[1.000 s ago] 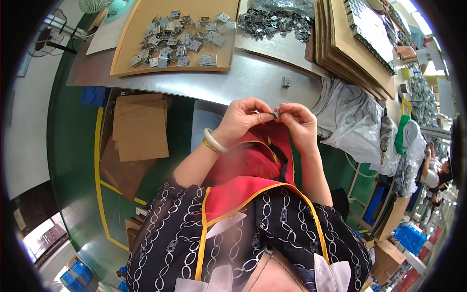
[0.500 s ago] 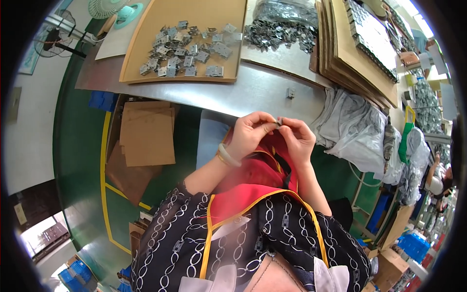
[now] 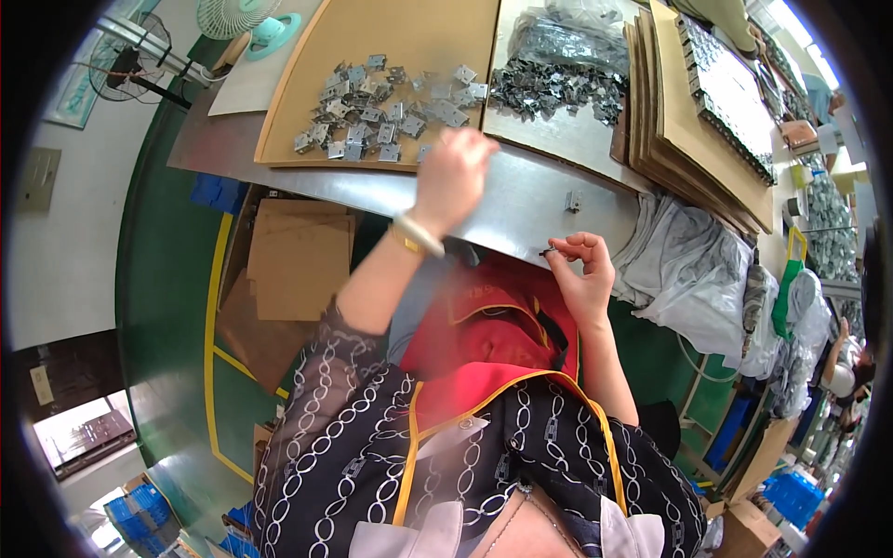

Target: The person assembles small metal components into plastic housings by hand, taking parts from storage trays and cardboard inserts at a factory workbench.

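Note:
My left hand (image 3: 453, 179), smeared by motion, is raised at the front right corner of a shallow cardboard tray (image 3: 307, 74). Its fingers are too blurred to show whether they hold anything. Loose silvery metal brackets (image 3: 372, 114) lie heaped in the tray. Lower, by the front edge of the steel table (image 3: 530, 191), my right hand (image 3: 586, 276) pinches a small dark metal piece (image 3: 547, 251) between thumb and forefinger. A single small metal bracket (image 3: 573, 200) sits on the table just beyond that hand.
Small dark metal parts (image 3: 558, 88) are piled on a board beside the tray, before a clear plastic bag (image 3: 567, 39). Stacked cardboard sheets (image 3: 702, 121) stand at the right. Grey-white plastic bags (image 3: 688, 260) hang over the table's right edge. A pale green fan (image 3: 237, 17) is far left.
My hands, together before, are now apart. The left has moved up and away toward the tray; the right stays low with the small metal piece. The whole view has shifted slightly.

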A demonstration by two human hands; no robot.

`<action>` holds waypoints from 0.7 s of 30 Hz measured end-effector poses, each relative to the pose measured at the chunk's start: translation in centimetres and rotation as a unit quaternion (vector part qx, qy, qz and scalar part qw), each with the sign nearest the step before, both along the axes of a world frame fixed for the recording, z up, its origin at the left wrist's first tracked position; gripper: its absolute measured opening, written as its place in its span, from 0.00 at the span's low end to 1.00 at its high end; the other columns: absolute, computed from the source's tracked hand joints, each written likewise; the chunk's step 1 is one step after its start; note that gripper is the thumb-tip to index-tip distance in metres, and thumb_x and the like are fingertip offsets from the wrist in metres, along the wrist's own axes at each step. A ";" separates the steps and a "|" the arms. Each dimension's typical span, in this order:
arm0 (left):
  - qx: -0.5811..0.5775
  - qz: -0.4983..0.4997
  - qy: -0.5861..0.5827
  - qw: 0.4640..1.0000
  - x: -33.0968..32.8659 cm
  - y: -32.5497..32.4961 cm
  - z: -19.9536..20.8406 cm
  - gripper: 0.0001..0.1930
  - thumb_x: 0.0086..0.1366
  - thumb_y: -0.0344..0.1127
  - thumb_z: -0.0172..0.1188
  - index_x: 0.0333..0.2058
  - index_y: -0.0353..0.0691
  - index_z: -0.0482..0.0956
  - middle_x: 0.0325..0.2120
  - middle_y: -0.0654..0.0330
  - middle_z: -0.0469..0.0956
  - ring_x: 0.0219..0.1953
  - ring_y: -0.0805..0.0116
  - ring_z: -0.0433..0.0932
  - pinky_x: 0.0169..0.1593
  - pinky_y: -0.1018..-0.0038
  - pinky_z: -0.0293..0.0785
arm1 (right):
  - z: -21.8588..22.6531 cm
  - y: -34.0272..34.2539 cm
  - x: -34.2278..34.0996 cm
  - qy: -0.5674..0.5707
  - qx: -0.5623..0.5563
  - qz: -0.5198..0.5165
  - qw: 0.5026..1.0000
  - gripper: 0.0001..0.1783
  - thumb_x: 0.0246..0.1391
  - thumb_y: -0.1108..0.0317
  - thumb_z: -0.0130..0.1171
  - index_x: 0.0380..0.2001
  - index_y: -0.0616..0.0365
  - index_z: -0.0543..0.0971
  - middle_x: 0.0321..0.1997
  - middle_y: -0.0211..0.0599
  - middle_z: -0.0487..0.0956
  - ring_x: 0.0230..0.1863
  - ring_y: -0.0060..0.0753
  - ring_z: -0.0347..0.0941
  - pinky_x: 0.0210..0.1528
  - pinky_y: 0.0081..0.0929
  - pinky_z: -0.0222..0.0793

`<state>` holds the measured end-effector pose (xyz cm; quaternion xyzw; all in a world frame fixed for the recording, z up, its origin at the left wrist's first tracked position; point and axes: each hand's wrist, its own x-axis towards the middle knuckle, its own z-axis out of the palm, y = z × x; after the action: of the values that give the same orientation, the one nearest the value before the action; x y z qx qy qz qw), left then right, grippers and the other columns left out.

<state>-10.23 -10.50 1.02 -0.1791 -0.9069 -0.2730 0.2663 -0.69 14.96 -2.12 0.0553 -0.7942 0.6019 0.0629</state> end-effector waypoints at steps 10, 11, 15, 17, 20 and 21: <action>-0.312 -0.060 -0.050 0.947 -9.4 -5.7 2.0 0.07 0.49 0.33 0.68 0.30 0.48 0.86 0.59 0.54 0.77 0.70 0.45 0.64 0.70 0.47 0.59 | -0.6 1.8 0.8 -0.024 -0.031 -0.035 0.999 0.19 0.54 0.81 0.68 0.46 0.59 0.72 0.42 0.38 0.87 0.40 0.19 0.78 0.48 0.21 0.72; -0.312 -0.060 -0.047 0.947 -9.4 -6.5 1.5 0.07 0.49 0.33 0.68 0.30 0.48 0.86 0.59 0.54 0.77 0.70 0.45 0.64 0.70 0.47 0.59 | -0.8 1.6 1.0 -0.044 -0.052 -0.033 0.997 0.20 0.54 0.80 0.68 0.47 0.59 0.72 0.42 0.39 0.87 0.41 0.20 0.79 0.48 0.21 0.73; -0.319 -0.121 0.009 0.940 -9.1 -6.8 0.7 0.11 0.51 0.34 0.69 0.34 0.40 0.82 0.50 0.55 0.82 0.63 0.52 0.73 0.66 0.55 0.65 | -1.4 1.7 0.9 -0.044 -0.058 -0.034 0.997 0.20 0.55 0.80 0.68 0.47 0.60 0.71 0.42 0.40 0.87 0.40 0.21 0.80 0.47 0.22 0.74; -0.193 -0.088 -0.005 0.977 -8.5 -6.3 1.1 0.13 0.50 0.35 0.69 0.36 0.42 0.82 0.48 0.57 0.83 0.56 0.50 0.79 0.60 0.57 0.73 | -1.3 2.0 0.7 -0.044 -0.074 -0.043 0.995 0.19 0.56 0.80 0.68 0.47 0.60 0.72 0.42 0.40 0.87 0.41 0.21 0.80 0.47 0.21 0.74; 0.051 -0.013 -0.104 0.993 -6.4 -4.6 2.2 0.15 0.54 0.33 0.73 0.39 0.39 0.80 0.37 0.59 0.84 0.45 0.64 0.83 0.49 0.67 0.79 | -1.0 2.3 0.1 -0.069 -0.136 -0.061 0.986 0.19 0.57 0.79 0.68 0.48 0.60 0.72 0.42 0.42 0.87 0.42 0.23 0.81 0.47 0.21 0.75; 0.220 0.035 -0.186 0.957 -5.6 -4.0 2.3 0.15 0.56 0.32 0.75 0.39 0.38 0.79 0.35 0.59 0.84 0.43 0.69 0.83 0.44 0.69 0.81 | -0.8 2.3 -0.3 -0.091 -0.185 -0.066 0.976 0.19 0.57 0.79 0.68 0.48 0.60 0.72 0.42 0.43 0.87 0.42 0.23 0.81 0.48 0.22 0.75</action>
<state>-15.81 -14.49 3.36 -0.0299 -0.8635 -0.4849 0.1356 -1.04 17.27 -2.89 -0.0647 -0.6735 0.7354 0.0388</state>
